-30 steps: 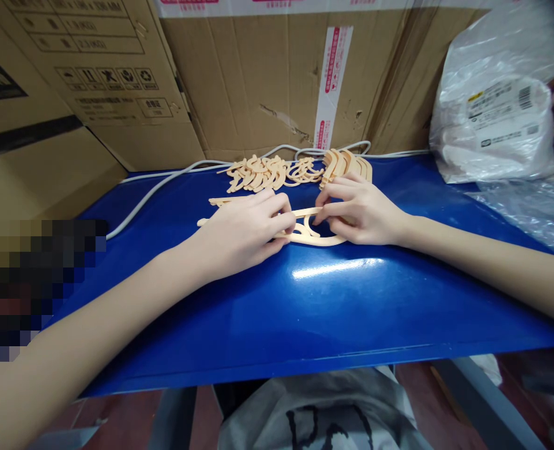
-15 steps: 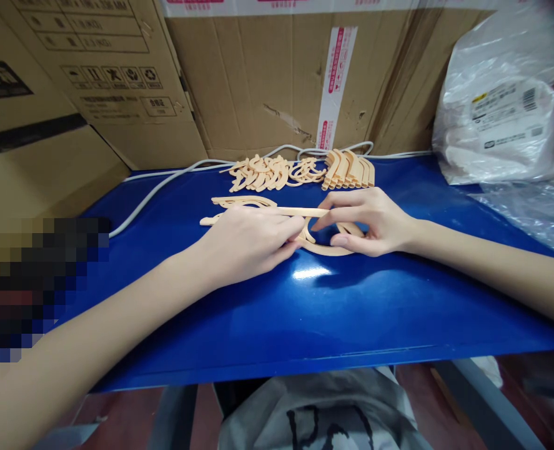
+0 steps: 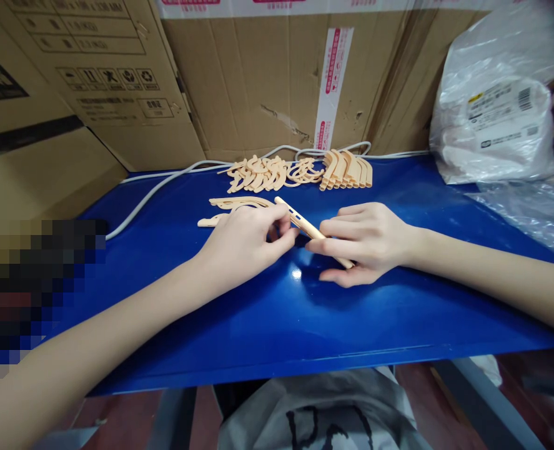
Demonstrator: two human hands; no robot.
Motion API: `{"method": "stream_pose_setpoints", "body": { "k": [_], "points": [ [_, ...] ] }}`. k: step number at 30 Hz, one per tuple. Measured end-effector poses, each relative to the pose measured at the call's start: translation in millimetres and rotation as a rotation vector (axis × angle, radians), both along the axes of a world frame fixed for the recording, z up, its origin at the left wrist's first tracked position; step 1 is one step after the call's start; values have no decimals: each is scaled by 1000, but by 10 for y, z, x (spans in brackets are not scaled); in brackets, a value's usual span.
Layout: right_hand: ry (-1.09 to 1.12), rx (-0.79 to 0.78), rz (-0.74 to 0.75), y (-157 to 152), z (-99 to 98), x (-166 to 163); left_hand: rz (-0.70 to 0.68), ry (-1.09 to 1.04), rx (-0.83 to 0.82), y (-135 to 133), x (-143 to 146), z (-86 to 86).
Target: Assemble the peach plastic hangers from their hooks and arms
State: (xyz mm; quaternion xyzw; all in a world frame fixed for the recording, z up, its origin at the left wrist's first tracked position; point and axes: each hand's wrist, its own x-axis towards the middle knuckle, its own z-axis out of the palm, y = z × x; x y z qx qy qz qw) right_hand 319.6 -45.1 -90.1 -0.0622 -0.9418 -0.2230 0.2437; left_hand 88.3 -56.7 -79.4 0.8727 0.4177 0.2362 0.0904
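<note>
A beige plastic piece, which looks like a clothes hanger [image 3: 308,229], is held between my hands above the table, edge-on, slanting down to the right. Two small slots show along its upper edge. My right hand [image 3: 368,244] is closed around its lower right part, with the fingers over it and the thumb below. My left hand [image 3: 253,240] pinches at its upper left end; the fingertips are partly hidden. Just behind my left hand lie curved beige hanger arms [image 3: 239,202], partly covered by that hand.
Along the back of the blue table [image 3: 258,331] lie piles of beige curved parts [image 3: 260,173], hook-like rings [image 3: 303,170] and stacked bent tubes [image 3: 346,169]. A white cable [image 3: 152,199] runs behind them. Cardboard boxes [image 3: 267,75] stand behind; a plastic-wrapped bundle [image 3: 492,131] sits at the right.
The beige piece has turned from nearly level, with its loop showing, to a slanted edge-on position. My right hand has moved down slightly and turned with it.
</note>
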Motion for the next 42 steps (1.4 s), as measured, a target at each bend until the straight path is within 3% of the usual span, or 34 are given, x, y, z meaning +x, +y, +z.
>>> {"method": "stream_pose_setpoints", "body": {
  "k": [5, 7, 10, 15, 23, 28, 34, 37, 42],
  "points": [
    [-65, -53, -46, -17, -11, -34, 60, -379, -409, 55, 25, -36],
    [-69, -90, -43, -22, -9, -43, 93, -430, -467, 75, 24, -50],
    [-35, -117, -15, -31, -12, -58, 101, -335, -394, 100, 4, -71],
    [19, -163, -43, 3, -26, -38, 89, -44, -132, 84, -44, -56],
    [-12, -386, -358, 228, -28, 112, 39, 289, 159, 41, -77, 38],
    [7, -561, -385, 310, -22, 150, 37, 370, 162, 52, -75, 29],
    [9, -728, -510, 276, 26, 126, 24, 305, 96, 53, -74, -10],
    [23, -815, -447, 209, 65, 89, -18, 231, 36, 53, -66, -29],
    [36, -1087, -291, 127, 90, 35, -53, 181, 23, 25, -52, -25]
  ]
}}
